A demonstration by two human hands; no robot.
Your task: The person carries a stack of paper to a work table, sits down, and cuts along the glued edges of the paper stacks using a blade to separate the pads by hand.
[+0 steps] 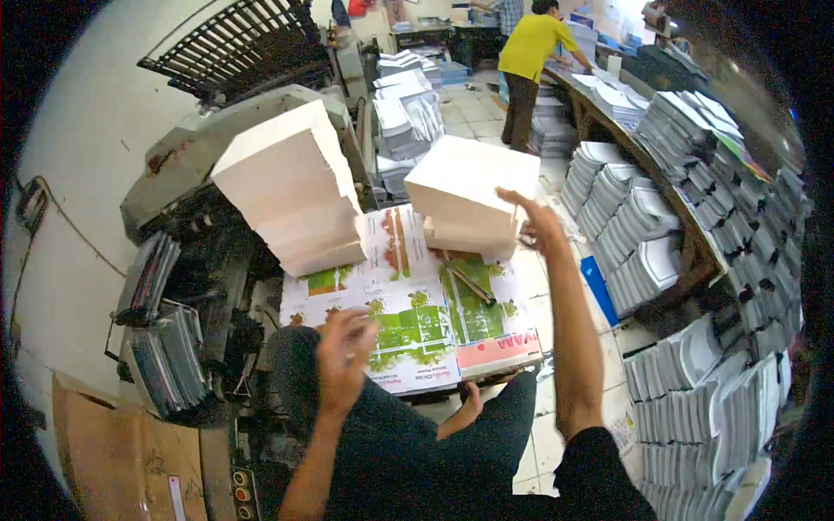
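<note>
"Head view: which paper is listed?"

"Tall pale stack [295, 187]: left side of the sheet-covered tabletop [413, 334], layers stepped. Short pale stack [469, 178]: to its right, upper block jutting past the layer beneath."

"Hands?"

"Right hand [540, 221]: fingers spread wide at the short pale stack's right edge, firm contact not confirmable. Left hand [344, 352]: above the near part of the tabletop, blurred; cannot tell whether its fingers are wide or narrow."

"Hazards, as judged?"

"Short pale stack: a one-sided push could slide the overhanging block off its base. Tall pale stack: a knock could topple it, the stepped layers giving uneven support. Thin rod [471, 282], on the tabletop just before the short pale stack: could catch or tilt paper dragged across it."
</note>
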